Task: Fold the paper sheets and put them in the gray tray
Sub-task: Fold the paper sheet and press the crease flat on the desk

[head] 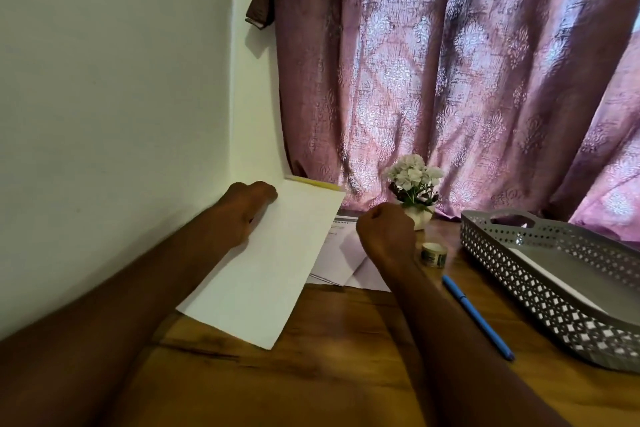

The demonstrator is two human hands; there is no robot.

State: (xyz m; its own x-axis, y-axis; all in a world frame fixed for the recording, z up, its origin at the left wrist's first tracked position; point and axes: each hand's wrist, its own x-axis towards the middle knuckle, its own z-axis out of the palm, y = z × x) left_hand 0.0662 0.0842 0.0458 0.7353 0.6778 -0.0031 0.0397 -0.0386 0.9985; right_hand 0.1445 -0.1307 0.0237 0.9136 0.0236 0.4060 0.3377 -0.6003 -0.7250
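Dim room; daylight glows through curtain [467, 80]; forearms dark, slightly soft; wide-angle bending at edges.

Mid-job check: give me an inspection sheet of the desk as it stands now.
Surface: wooden desk, set against a wall on the left.
Job's things: folded sheet lies flat at the left; more sheets lie partly under it; gray tray at right holds a white sheet.
Clutter: blue pen, tape roll, small flower pot.
Hands: left hand presses on the folded sheet; right hand is a fist over the loose sheets; whether it holds anything cannot be told.
Cables: nothing seen.
Surroundings: pink curtain behind the desk.
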